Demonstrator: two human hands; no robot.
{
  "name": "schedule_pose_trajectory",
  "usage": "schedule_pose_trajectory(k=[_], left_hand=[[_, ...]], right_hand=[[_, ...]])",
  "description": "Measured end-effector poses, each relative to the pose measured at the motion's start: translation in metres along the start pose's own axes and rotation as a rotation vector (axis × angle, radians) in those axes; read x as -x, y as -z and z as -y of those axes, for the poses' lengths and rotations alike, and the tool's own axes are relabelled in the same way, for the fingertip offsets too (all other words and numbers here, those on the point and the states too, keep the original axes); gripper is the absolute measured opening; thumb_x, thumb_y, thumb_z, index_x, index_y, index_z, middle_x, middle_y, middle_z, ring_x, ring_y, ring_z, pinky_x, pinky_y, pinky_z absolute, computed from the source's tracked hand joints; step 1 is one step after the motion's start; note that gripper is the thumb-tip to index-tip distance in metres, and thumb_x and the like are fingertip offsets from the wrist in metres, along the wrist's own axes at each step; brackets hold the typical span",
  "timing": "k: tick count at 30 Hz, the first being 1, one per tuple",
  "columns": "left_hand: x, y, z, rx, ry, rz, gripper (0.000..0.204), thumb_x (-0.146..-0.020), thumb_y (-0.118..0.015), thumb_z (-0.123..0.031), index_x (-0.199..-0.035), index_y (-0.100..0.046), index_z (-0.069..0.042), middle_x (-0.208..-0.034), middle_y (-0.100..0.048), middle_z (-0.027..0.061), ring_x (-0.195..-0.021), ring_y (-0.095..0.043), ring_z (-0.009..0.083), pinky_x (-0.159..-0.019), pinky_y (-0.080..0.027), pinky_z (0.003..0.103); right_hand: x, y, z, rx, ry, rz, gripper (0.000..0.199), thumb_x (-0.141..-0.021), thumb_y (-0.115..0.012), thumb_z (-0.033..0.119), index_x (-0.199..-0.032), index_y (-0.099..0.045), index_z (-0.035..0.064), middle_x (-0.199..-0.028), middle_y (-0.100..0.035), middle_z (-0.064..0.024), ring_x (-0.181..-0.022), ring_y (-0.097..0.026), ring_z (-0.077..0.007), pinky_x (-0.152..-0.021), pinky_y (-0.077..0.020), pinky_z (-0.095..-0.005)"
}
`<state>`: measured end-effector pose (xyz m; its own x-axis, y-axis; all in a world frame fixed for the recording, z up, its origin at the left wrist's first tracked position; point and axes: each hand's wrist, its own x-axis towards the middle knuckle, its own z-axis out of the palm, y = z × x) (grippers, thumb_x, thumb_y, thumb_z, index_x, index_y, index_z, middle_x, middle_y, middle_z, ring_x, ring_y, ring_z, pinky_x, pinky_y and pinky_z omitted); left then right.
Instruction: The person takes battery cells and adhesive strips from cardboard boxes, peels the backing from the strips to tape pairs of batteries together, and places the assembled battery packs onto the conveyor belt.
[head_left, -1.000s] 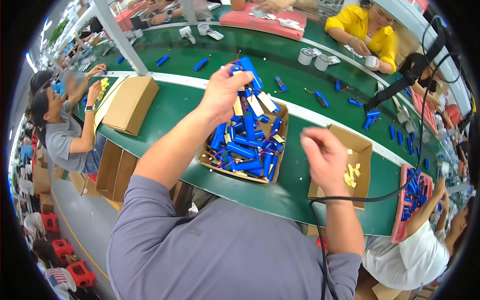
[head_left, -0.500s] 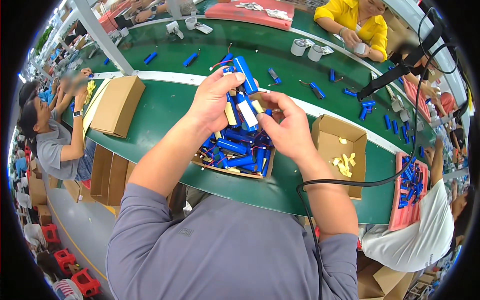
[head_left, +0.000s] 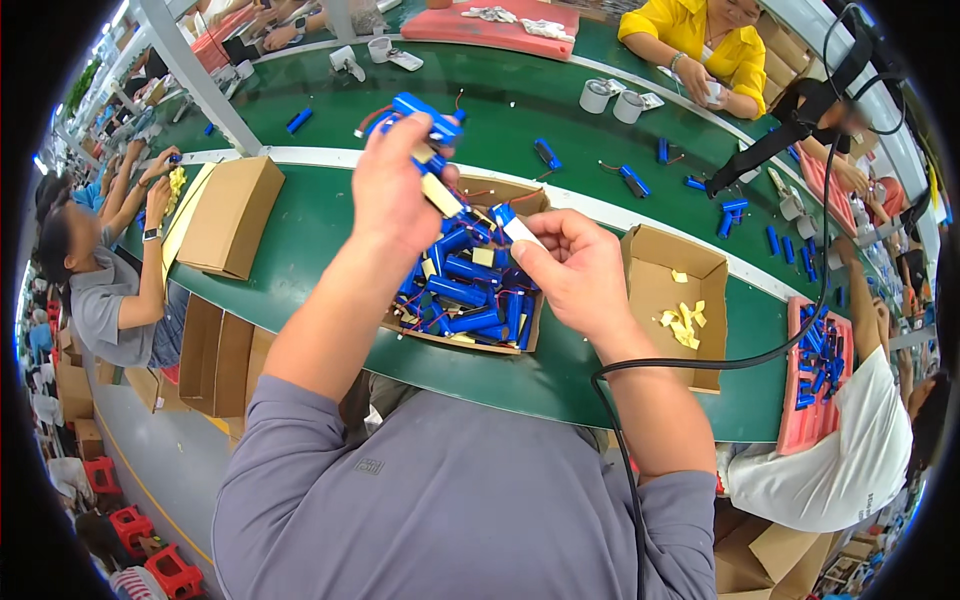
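My left hand [head_left: 388, 195] is closed around several blue battery packs [head_left: 425, 115], raised above the bench; thin wires trail from them, and a pale yellow strip shows on one. Between the thumb and fingers of my right hand [head_left: 583, 275] is a single blue battery pack with a white face [head_left: 518, 232], held tilted. Both hands are above an open cardboard box [head_left: 455, 342] filled with loose blue battery packs [head_left: 470, 293] with red and white leads. My left hand hides part of the box.
Right of my right hand, a cardboard box [head_left: 650, 250] holds small yellow paper pieces [head_left: 684, 325]. A black cable [head_left: 700, 366] crosses my right forearm. Beyond a white rail, blue packs lie on the green belt [head_left: 500, 120]. A pink tray [head_left: 800, 430] of packs stands far right; co-workers sit around.
My left hand has moved left and slightly up with its bunch of packs, apart from my right hand. The white-faced pack is now separate from the bunch, in my right hand.
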<state>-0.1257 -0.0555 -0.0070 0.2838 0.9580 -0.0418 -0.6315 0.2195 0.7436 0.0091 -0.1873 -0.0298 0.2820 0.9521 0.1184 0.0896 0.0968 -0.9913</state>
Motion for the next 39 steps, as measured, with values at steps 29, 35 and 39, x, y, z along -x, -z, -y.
schedule_pose_trajectory(k=[29,35,39], left_hand=[[0.066,-0.008,0.040,-0.406,-0.067,0.420,0.022,-0.080,-0.071,-0.005,-0.099,-0.061,0.001,-0.088,-0.066,0.0035,-0.077,-0.060,0.0065,-0.070,-0.050,0.022],[0.072,-0.014,0.044,-0.519,-0.174,0.384,0.020,-0.079,-0.070,-0.002,-0.096,-0.060,0.002,-0.084,-0.063,0.0023,-0.070,-0.058,0.0060,-0.061,-0.049,0.021],[0.071,-0.012,0.047,-0.641,-0.361,0.472,0.019,-0.079,-0.069,0.000,-0.096,-0.060,0.002,-0.082,-0.063,0.0034,-0.066,-0.058,0.0058,-0.057,-0.048,0.020]], right_hand=[[0.024,0.010,0.014,0.222,0.406,-0.367,0.009,-0.077,-0.065,0.001,-0.086,-0.063,-0.0002,-0.081,-0.062,-0.0110,-0.065,-0.062,-0.0168,-0.054,-0.0494,-0.0274],[0.025,0.016,0.015,0.395,0.493,-0.350,0.006,-0.076,-0.065,0.000,-0.081,-0.063,-0.0003,-0.074,-0.063,-0.0114,-0.060,-0.063,-0.0194,-0.053,-0.0499,-0.0296],[0.026,0.018,0.018,0.534,0.493,-0.337,0.004,-0.075,-0.064,0.000,-0.078,-0.062,0.0003,-0.071,-0.064,-0.0121,-0.058,-0.063,-0.0220,-0.052,-0.0501,-0.0314]])
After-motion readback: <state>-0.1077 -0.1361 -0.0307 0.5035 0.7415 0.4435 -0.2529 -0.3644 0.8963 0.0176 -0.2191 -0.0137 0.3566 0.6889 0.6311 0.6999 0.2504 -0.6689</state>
